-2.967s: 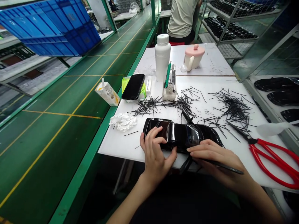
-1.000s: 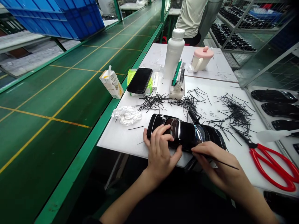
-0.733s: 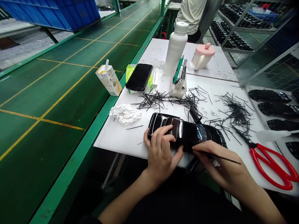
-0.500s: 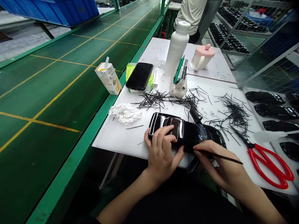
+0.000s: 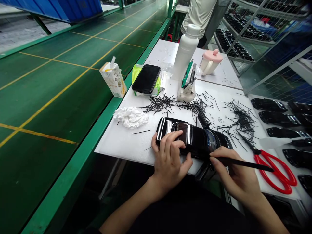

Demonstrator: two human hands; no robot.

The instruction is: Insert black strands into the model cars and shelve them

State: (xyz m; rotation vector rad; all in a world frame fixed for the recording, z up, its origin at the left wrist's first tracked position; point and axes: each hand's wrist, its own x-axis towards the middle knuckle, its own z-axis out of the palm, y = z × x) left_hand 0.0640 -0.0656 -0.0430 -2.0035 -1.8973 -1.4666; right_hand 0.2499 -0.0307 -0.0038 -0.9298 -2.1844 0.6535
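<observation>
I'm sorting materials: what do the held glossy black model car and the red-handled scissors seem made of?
Glossy black model car: probably plastic, possibly painted metal; bright reflections show gloss. Red-handled scissors: dark blades suggest metal; smooth loops suggest plastic.

My left hand (image 5: 168, 156) curves over the black car (image 5: 198, 139), thumb at its near side. My right hand (image 5: 239, 174) pinches a dark tool (image 5: 253, 165) beside it. Beyond, black strips (image 5: 161, 104) litter the table (image 5: 126, 143); 1 phone (image 5: 146, 79) lies on a green packet (image 5: 136, 71), and scissors (image 5: 256, 151) rest to my right.
</observation>
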